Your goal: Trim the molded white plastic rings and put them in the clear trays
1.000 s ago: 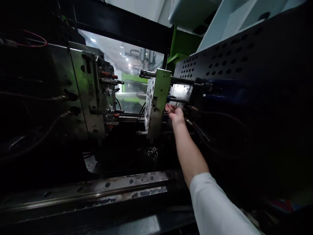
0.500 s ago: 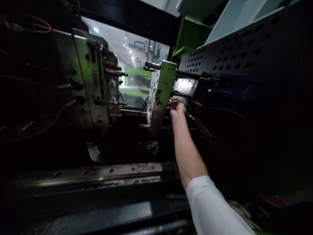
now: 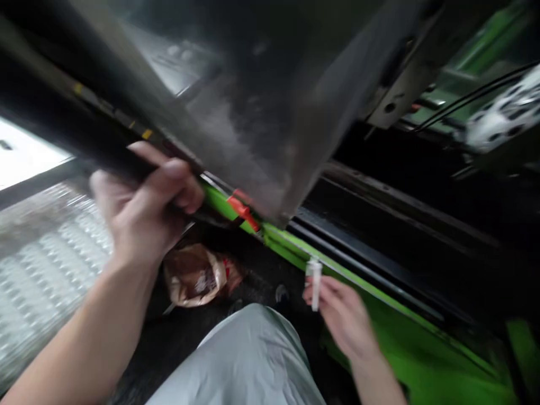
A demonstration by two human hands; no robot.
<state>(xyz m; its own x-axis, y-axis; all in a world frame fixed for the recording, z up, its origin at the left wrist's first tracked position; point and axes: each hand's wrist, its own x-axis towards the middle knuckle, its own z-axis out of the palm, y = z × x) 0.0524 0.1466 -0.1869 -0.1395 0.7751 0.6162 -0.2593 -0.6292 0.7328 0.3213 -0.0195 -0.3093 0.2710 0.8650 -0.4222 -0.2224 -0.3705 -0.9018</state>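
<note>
White plastic piece [image 3: 314,284] in right hand [image 3: 343,318]; left hand [image 3: 143,205] grips bar [image 3: 76,132]

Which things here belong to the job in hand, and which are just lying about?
Part of the job:
- the small white plastic piece, pinched in the right hand
- the dark bar, gripped by the left hand

Just lying about:
- the crumpled brown bag on the floor, touched by neither hand

Readable text: none, the view was blurred.
Brown packet [image 3: 194,275], 7 o'clock: print too blurred to read.
Dark rail [image 3: 110,115], 10 o'clock: yellow marks, unreadable.
White strip [image 3: 314,284], 5 o'clock: no legible lettering.
</note>
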